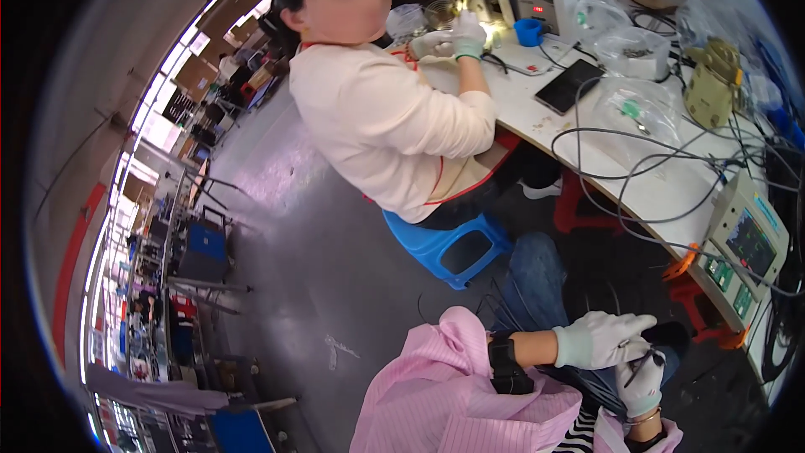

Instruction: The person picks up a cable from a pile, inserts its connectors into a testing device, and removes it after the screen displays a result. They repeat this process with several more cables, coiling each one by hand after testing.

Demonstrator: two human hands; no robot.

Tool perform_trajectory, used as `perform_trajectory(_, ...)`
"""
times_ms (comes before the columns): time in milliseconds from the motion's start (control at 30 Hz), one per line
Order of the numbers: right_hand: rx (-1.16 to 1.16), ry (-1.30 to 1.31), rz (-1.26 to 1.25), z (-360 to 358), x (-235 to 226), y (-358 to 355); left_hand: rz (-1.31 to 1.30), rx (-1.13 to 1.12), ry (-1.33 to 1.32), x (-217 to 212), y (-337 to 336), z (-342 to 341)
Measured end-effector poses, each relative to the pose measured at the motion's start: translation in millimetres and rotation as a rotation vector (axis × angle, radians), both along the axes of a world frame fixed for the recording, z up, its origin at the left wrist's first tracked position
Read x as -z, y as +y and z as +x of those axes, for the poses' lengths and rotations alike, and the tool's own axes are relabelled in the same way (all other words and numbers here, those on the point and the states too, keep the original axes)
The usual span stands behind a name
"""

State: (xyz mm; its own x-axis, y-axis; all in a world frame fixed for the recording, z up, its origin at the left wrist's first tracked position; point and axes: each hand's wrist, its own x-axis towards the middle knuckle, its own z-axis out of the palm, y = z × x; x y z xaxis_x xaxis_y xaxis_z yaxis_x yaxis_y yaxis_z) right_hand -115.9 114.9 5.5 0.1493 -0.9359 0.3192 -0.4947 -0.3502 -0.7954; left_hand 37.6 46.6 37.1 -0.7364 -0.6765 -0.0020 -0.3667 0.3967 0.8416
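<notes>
The likeliest mishap is a drop: the small black piece (657,358) is slim and mostly covered by 2 gloved hands, so a slack pinch or a slip of glove fabric could send it down past the blue jeans (537,281) to the grey floor (335,260), where a dark thing might be hard to find. A second risk is a snag, since loops of black cable (579,169) sag over the edge of the white workbench (517,101); an arm catching them could tug at the bench-top instrument with the lit screen (751,243). The black piece itself looks dark and narrow, with a thin end slanting down across the lower glove; its exact kind is too small to tell. It sits at the right hand (640,386), above the lap and well below bench height. That hand is curled, its bent fingers apparently closed about the piece. The left hand (599,341) reaches across from above, fingers partly extended and meeting the right; whether its fingertips also have hold of the piece cannot be told.
</notes>
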Motion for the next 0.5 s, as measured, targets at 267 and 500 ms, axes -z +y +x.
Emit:
perform_trajectory(267,-0.023,-0.356,0.687,-25.7,-56.6,4.0,-0.301,-0.022,0.154,-28.5,-19.0,20.0)
perform_trajectory(500,0.209,-0.593,0.568,-11.7,-116.7,-7.4,0.069,0.245,0.411,-32.5,-5.0,-14.3)
